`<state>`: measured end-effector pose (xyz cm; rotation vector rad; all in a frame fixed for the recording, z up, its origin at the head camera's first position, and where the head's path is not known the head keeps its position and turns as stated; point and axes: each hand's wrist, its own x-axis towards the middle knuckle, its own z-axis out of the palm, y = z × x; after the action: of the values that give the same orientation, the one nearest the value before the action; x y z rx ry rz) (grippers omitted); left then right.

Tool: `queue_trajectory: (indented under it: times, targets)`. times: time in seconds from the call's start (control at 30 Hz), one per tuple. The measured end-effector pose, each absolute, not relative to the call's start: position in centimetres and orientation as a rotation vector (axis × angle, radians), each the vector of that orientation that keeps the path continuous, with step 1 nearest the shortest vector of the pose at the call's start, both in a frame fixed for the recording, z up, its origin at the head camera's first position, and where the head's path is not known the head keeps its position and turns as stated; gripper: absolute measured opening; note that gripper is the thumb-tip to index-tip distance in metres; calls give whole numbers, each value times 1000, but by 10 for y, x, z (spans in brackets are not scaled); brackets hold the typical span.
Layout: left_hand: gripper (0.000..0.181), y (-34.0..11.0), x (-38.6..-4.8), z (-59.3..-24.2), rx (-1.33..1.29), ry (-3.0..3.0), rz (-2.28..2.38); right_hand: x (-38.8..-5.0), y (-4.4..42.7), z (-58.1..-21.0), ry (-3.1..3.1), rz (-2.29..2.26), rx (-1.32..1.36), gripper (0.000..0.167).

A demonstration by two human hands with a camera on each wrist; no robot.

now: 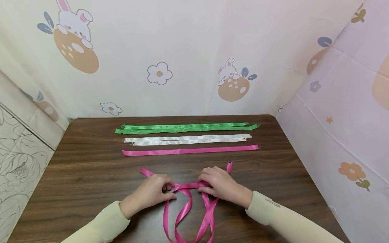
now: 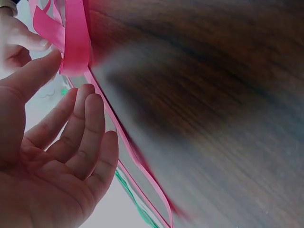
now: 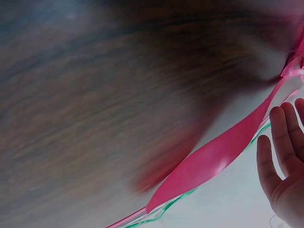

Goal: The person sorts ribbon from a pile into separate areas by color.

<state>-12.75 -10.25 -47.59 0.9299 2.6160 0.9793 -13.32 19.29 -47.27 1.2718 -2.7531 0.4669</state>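
A shiny pink ribbon [image 1: 189,185] lies in loops on the near table, crossing itself by my left fingers. My left hand [image 1: 153,192] is at the left crossing; in the left wrist view its thumb touches the pink band and the other fingers stand apart from it, loosely bent. At the right end of the short straight stretch, my right hand [image 1: 220,184] pinches the ribbon between thumb and fingers; the fingers hide that spot. Long loops hang toward the front edge, and two loose ends point away. The right wrist view shows a twisted pink stretch [image 3: 204,166] beside my fingers.
Behind the hands, a single straight pink ribbon [image 1: 191,150] lies across the brown wooden table [image 1: 91,155]. Beyond it are white ribbons [image 1: 188,139], then green ribbons [image 1: 185,128]. A patterned cloth [image 1: 188,50] hangs behind the table's far edge.
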Motion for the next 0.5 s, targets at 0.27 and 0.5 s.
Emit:
queue_trajectory:
  times: [0.27,0.5]
  targets:
    - [15,-100,-128,-478,919,2601,986,-133,186,-477,-2777,448,1311,21]
    - [6,-98,-128,-477,921,2625,971,-133,184,-479,-2762,389,1315,22]
